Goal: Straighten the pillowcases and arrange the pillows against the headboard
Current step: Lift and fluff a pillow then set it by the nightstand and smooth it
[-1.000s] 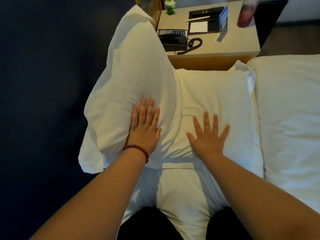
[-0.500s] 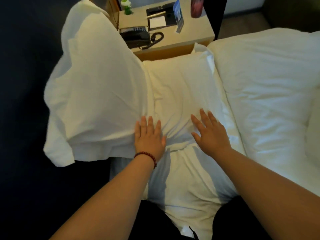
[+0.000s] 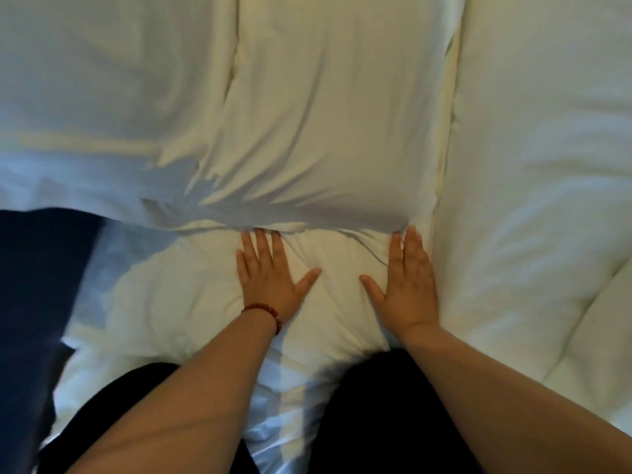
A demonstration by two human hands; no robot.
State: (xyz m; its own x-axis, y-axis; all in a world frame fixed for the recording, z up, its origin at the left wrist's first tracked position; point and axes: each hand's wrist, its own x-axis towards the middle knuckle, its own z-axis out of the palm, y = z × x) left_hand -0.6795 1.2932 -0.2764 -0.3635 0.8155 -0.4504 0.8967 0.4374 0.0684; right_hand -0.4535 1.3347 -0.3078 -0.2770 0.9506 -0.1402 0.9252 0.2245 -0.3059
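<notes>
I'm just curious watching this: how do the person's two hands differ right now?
The left hand wears a red bead bracelet; the right hand has a bare wrist. The left hand meets the pillow around the middle of its near edge, the right hand at its corner. Both lie flat on the white bedding, fingers straight, thumbs pointing toward each other.

Wrist of left hand (image 3: 270,282): one bracelet (image 3: 265,311) of small round dark-red beads. Wrist of right hand (image 3: 407,289): bare. Both forearms (image 3: 513,405): bare to the lower frame edge. Lower centre of frame: plain black garment (image 3: 369,405) over both legs.
</notes>
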